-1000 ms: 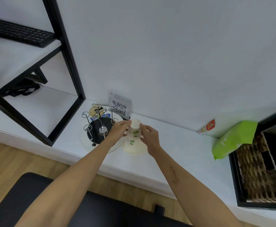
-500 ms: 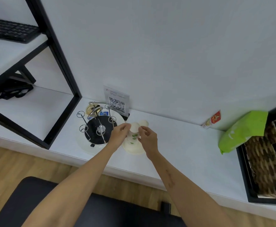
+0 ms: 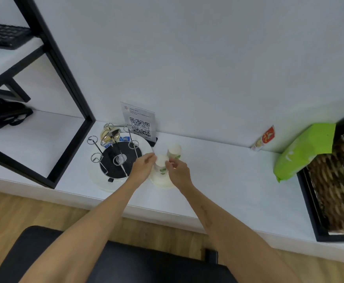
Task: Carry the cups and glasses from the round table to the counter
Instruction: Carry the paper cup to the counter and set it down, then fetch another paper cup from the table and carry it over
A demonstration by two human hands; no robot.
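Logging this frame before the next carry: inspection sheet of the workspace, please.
Surface: white counter along the wall.
Job's things: two paper cups upside down on the counter, near cup and far cup.
Clutter: wire cup rack on a white plate, QR sign, small red packet, green pack.
Grips: left hand and right hand flank the near cup with curled fingers; contact too small to tell.
Cables: nothing seen.
Surroundings: black-framed shelves with a keyboard and a black bag, wicker basket, wood floor, black seat.
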